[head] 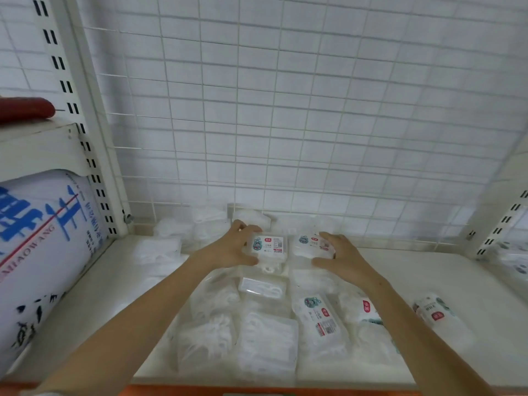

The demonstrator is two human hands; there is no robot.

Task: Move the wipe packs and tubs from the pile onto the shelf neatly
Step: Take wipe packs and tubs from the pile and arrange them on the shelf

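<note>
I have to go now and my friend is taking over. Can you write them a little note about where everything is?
Left hand: gripping a labelled wipe pack on the shelf.
Right hand: gripping a second labelled pack right beside the first.
Done: those two sit side by side, labels up.
Left: a loose heap of clear packs lies in front, more clear ones sit by the wire grid, and one labelled pack lies apart at right. Line them all up.

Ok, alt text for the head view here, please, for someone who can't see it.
Two bare hands each hold a labelled wipe pack, left hand on one pack, right hand on another, above a pile of white packs on a pale shelf. A white wire grid backs the shelf.
</note>
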